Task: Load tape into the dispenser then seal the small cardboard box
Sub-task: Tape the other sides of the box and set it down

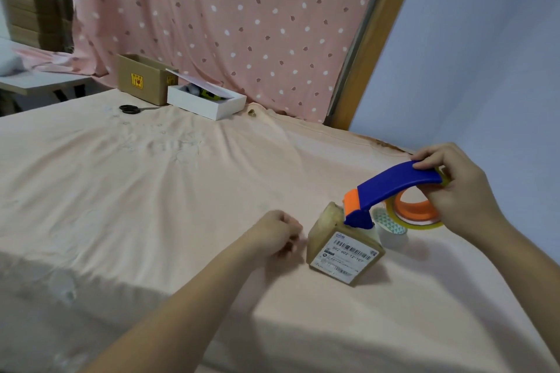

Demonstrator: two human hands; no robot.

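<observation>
Right hand (454, 191) at the right of the frame is gripping the back end of the blue dispenser (397, 183), tape roll (416, 210) loaded under it. Its orange nose sits on top of the small box (344, 247), lower right of center. Left hand (277, 233) is loosely curled, holding nothing, just left of the box. Scissors (131, 109) lie way off in the upper left.

A home: curtain (230, 24), cloth-covered table (151, 175).

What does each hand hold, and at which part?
The right hand grips the tape dispenser at the rear end of its blue handle. The left hand holds nothing visible.
</observation>
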